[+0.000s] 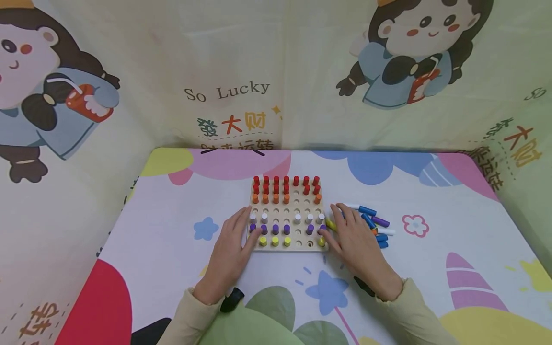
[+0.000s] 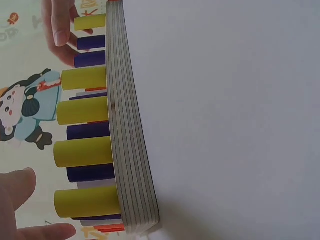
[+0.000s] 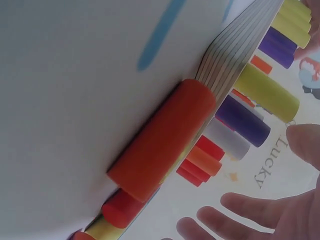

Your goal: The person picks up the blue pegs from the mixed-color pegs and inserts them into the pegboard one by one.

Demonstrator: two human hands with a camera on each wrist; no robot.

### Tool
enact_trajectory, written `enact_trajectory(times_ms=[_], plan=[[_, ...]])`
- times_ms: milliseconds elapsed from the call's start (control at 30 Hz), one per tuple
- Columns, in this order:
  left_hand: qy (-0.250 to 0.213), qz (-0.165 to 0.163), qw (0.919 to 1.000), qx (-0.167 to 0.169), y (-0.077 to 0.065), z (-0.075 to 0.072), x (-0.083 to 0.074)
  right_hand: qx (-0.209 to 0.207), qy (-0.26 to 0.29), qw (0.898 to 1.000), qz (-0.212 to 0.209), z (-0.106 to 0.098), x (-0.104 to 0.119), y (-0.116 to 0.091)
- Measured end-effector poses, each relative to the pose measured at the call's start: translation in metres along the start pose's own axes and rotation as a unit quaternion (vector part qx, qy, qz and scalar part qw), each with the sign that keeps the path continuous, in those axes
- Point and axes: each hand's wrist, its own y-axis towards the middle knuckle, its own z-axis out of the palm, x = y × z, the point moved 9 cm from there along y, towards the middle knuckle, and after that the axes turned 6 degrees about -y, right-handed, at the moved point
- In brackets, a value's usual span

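Observation:
A wooden pegboard (image 1: pixel 293 249) stands in the middle, holding upright red pegs (image 1: pixel 286 180), orange pegs (image 1: pixel 275 198), white pegs (image 1: pixel 297 218), purple pegs (image 1: pixel 286 229) and yellow pegs (image 1: pixel 275 241). Bare holes show among the rows. My left hand (image 1: pixel 228 254) lies along the board's left edge, fingers extended, near the front yellow peg (image 2: pixel 87 201). At the right edge is my right hand (image 1: pixel 360 247), its fingers spread and the thumb near a corner yellow peg (image 3: pixel 267 92). Neither hand holds anything; whether they touch the board is unclear.
Loose pegs lie right of the board, partly hidden by the right hand: blue (image 1: pixel 367 211), purple (image 1: pixel 380 221) and white (image 1: pixel 385 232) ones. An orange peg (image 3: pixel 162 140) lies against the board's side. A printed cloth (image 1: pixel 414 268) covers the table; a curtain (image 1: pixel 310 115) hangs behind.

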Motion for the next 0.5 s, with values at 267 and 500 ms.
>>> enact_trajectory(times_ms=[267, 500], plan=[[-0.036, -0.051, 0.998, 0.014, 0.002, 0.002, 0.011, 0.01, 0.01, 1.0, 0.014, 0.0, -0.011, 0.005], [-0.064, -0.066, 0.9955, 0.02, 0.003, 0.001, 0.014, 0.012, 0.013, 1.0, 0.021, -0.004, -0.021, 0.013]])
